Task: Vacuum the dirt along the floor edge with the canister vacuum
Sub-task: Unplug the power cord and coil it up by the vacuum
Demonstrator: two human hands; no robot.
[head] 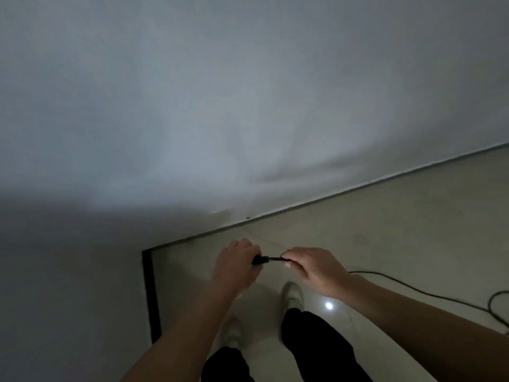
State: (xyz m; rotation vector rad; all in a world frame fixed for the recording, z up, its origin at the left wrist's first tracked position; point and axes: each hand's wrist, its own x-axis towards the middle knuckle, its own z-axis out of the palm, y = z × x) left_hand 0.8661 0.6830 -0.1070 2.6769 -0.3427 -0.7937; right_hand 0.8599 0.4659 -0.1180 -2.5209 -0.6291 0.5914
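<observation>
My left hand point(236, 264) grips a black plug point(259, 260) at the end of a black power cord point(413, 289). My right hand point(311, 267) pinches the cord just behind the plug, a short stretch of it taut between the two hands. The cord runs from under my right wrist across the beige tiled floor point(399, 238) to the right and loops near the right edge. The floor edge point(330, 198) along the white wall point(248, 106) runs diagonally up to the right. No vacuum body is in view.
A black vertical strip point(150, 296) borders the floor at the left, where the wall turns a corner. My two feet in light shoes point(293, 296) stand on the tiles below the hands. A ceiling light's reflection point(329, 306) shines on the floor.
</observation>
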